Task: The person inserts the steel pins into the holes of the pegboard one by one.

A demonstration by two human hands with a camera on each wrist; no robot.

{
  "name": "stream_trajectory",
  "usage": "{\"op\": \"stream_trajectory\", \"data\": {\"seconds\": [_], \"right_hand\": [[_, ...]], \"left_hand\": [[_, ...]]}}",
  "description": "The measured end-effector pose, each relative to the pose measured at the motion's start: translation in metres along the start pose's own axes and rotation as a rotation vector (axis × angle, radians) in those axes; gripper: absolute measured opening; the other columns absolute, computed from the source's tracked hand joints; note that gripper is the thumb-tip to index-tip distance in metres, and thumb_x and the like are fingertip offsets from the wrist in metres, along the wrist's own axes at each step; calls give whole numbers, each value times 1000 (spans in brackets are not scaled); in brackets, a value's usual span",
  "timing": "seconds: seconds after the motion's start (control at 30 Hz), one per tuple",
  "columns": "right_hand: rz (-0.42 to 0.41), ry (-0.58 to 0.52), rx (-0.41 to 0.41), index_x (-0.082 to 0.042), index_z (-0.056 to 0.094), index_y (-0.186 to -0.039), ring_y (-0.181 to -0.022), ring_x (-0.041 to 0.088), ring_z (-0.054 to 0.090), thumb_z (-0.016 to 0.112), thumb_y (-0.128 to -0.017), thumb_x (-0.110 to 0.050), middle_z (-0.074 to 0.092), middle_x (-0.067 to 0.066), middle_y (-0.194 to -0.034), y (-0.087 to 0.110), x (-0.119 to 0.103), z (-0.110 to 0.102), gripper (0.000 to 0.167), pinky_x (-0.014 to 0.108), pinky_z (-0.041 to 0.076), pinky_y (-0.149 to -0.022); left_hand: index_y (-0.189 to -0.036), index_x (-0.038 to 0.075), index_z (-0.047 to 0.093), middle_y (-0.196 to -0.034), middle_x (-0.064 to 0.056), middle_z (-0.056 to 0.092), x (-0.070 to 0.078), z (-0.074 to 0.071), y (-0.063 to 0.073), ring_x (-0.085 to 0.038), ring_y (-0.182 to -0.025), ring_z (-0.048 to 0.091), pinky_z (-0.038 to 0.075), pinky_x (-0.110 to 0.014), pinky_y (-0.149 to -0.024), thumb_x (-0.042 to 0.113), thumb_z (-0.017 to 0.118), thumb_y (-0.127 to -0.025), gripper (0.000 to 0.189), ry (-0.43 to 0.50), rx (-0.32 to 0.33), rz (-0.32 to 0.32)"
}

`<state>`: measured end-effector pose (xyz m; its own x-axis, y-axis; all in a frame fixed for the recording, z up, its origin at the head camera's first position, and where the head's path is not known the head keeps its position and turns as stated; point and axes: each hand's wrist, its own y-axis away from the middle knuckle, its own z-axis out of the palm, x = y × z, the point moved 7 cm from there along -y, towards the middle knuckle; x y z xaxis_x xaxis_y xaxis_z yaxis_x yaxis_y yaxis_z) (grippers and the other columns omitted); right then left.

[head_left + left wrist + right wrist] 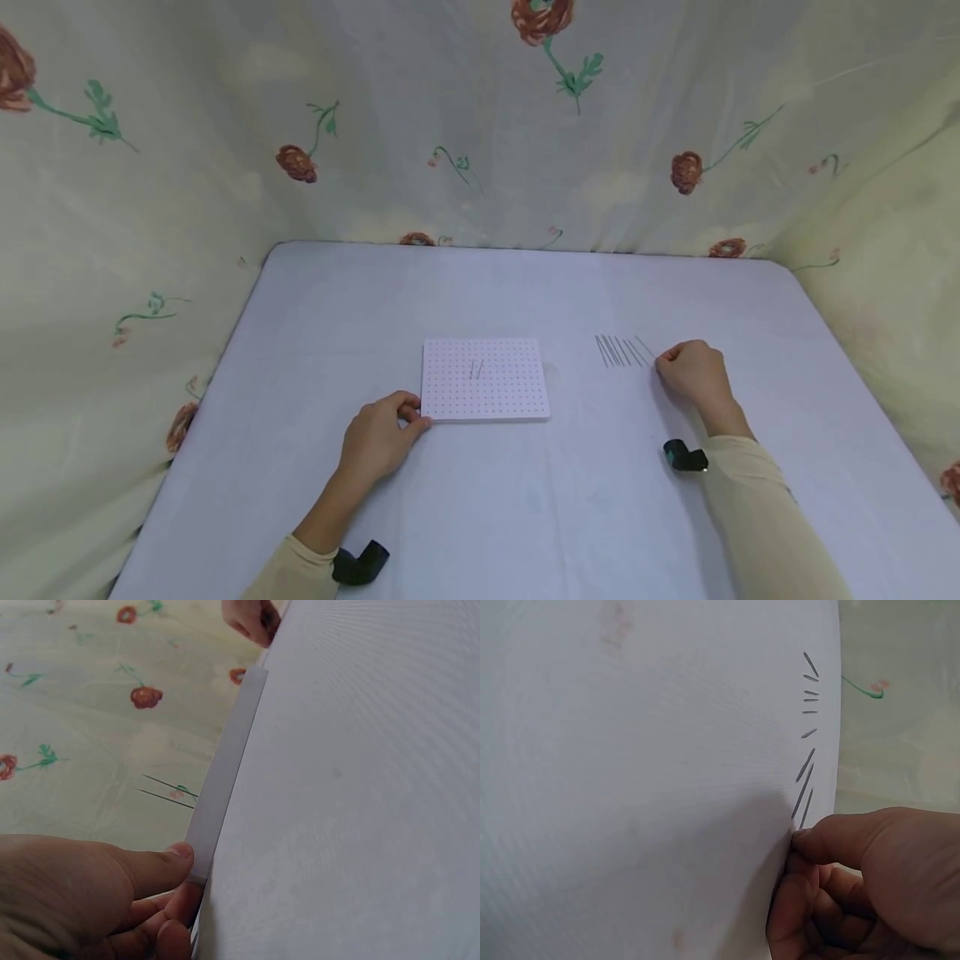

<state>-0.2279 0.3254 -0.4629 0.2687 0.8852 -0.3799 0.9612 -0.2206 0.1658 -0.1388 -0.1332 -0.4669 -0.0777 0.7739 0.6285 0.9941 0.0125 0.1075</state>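
Note:
A white pegboard [485,400] with rows of small holes lies mid-table. Two thin metal pins [476,369] stand upright in it, seen against the backdrop in the left wrist view. My left hand [381,435] holds the board's near left corner, thumb [176,859] at its edge and the other fingers curled beside it. To the right of the board, several loose metal pins [617,351] lie in a slanted row. At the right end of that row, my right hand [693,372] pinches one thin pin [643,344] between thumb and forefinger, its far end sticking out leftward.
A white cloth covers the table [495,517]. Flower-printed curtains [480,125] close it in at the back and both sides. A black wrist mount [362,563] sits at the left cuff, and another black mount [685,457] at the right cuff.

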Motion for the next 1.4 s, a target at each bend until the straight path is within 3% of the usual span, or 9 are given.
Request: {"op": "stream_trajectory", "data": {"seconds": [0.53, 0.8, 1.0, 1.23, 1.4], "right_hand": [[15, 0, -61, 2, 72, -89, -80, 28, 59, 59, -88, -20, 71, 20, -91, -2, -1, 4, 26, 29, 42, -61], [-44, 56, -82, 5, 75, -90, -77, 29, 58, 59, -88, -23, 71, 20, -89, -8, -6, 4, 32, 32, 44, -62], [-83, 83, -78, 0, 69, -78, -74, 28, 55, 51, -91, -22, 65, 16, -80, -5, -6, 8, 31, 34, 43, -62], [-33, -45, -2, 4, 61, -99, -87, 33, 58, 49, -96, -24, 65, 23, -97, 3, 6, 2, 31, 36, 46, -69], [-10, -95, 62, 3, 60, -102, -88, 33, 59, 56, -92, -23, 65, 21, -96, 5, 13, -2, 28, 32, 43, -67]], "left_hand": [[-114, 7, 72, -87, 0, 72, 0, 1, 3, -13, -61, 49, 37, -26, -54, 24, 78, -90, 30, 5, 0, 9], [-116, 8, 72, -87, 0, 71, -1, 0, 2, -13, -60, 49, 37, -27, -54, 25, 78, -91, 31, 10, -5, -2], [-116, 8, 72, -87, 0, 72, -1, 1, 2, -12, -60, 49, 37, -26, -53, 25, 78, -91, 31, 7, -3, 3], [-115, 8, 72, -87, 0, 72, -1, 0, 2, -12, -59, 49, 36, -26, -53, 25, 79, -90, 31, -2, 6, 9], [-115, 7, 72, -87, 0, 72, -1, 1, 2, -12, -61, 51, 37, -26, -54, 24, 78, -90, 31, 7, 3, 10]]}}
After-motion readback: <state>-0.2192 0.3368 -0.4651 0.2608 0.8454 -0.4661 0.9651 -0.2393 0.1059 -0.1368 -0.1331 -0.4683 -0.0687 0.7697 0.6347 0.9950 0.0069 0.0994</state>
